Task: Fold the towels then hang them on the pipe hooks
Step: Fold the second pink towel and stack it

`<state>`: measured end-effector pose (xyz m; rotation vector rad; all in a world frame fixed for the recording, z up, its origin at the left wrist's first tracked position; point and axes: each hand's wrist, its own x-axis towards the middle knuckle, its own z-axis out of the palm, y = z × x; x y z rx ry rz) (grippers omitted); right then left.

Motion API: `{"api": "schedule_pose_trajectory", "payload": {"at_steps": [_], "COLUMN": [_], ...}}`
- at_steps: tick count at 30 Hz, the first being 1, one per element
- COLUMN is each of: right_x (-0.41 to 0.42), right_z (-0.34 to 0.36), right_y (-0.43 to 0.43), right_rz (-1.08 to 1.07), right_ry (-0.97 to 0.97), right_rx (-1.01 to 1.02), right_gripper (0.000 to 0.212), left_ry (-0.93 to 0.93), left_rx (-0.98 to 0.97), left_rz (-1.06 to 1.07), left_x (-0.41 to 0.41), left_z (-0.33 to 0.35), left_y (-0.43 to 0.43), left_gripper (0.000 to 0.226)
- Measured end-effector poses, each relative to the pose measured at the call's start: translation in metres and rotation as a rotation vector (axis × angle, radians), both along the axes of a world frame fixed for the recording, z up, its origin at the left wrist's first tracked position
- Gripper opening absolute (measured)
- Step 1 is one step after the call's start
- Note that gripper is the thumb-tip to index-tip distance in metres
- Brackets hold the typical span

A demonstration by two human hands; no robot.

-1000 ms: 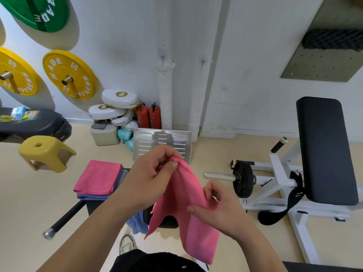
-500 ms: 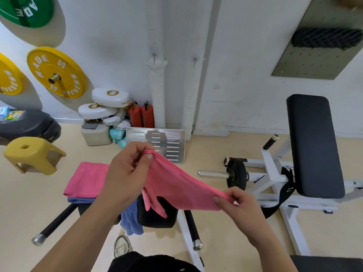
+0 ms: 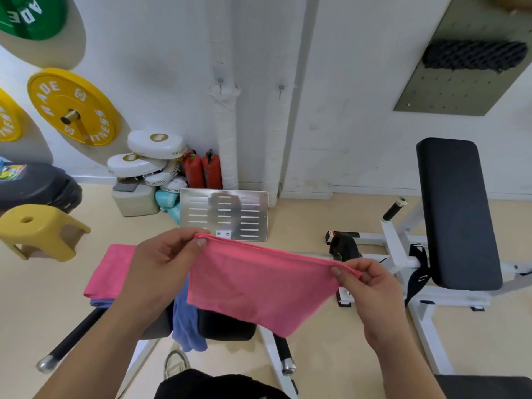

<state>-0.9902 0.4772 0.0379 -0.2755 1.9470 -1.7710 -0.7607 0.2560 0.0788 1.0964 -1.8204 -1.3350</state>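
Note:
A pink towel (image 3: 259, 286) hangs doubled and stretched flat in front of me. My left hand (image 3: 161, 266) pinches its upper left corner between thumb and fingers. My right hand (image 3: 365, 286) pinches the upper right corner. Another pink towel (image 3: 110, 269) lies folded on a black pad below my left arm, on top of a blue one. A blue towel (image 3: 187, 321) droops off that pad. Two white wrapped pipes (image 3: 227, 133) run up the wall ahead, each with a small metal hook: the left hook (image 3: 220, 82) and the right hook (image 3: 281, 89). Both hooks are bare.
A white-framed bench with a black pad (image 3: 457, 214) stands to the right. A metal plate (image 3: 224, 214) leans by the pipes, next to red canisters (image 3: 203, 169) and white boxing pads (image 3: 149, 156). A yellow stool (image 3: 40, 231) sits at the left, yellow weight plates (image 3: 72, 108) on the wall.
My hands have drawn apart and pulled the pink towel from a hanging bunch into a taut, flat doubled sheet. My right hand went right, along the top edge to the corner.

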Motion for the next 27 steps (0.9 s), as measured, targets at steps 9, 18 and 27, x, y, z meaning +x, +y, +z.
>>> {"api": "schedule_pose_trajectory", "payload": {"at_steps": [9, 18, 27], "right_x": [-0.007, -0.001, 0.017], "right_z": [-0.001, 0.017, 0.056], "right_y": [-0.031, -0.097, -0.161], "right_rz": [0.221, 0.168, -0.058], "right_ry": [-0.104, -0.546, -0.129], "right_rx": [0.088, -0.295, -0.093], "right_gripper": [0.024, 0.019, 0.010], "left_ry": [0.096, 0.192, 0.103], "left_rx": [0.015, 0.137, 0.182], "left_rz": [0.079, 0.061, -0.100], "left_x": [0.001, 0.001, 0.031], "left_z": [0.001, 0.004, 0.025], "left_y": [-0.043, -0.122, -0.193], "left_gripper": [0.015, 0.016, 0.018]}}
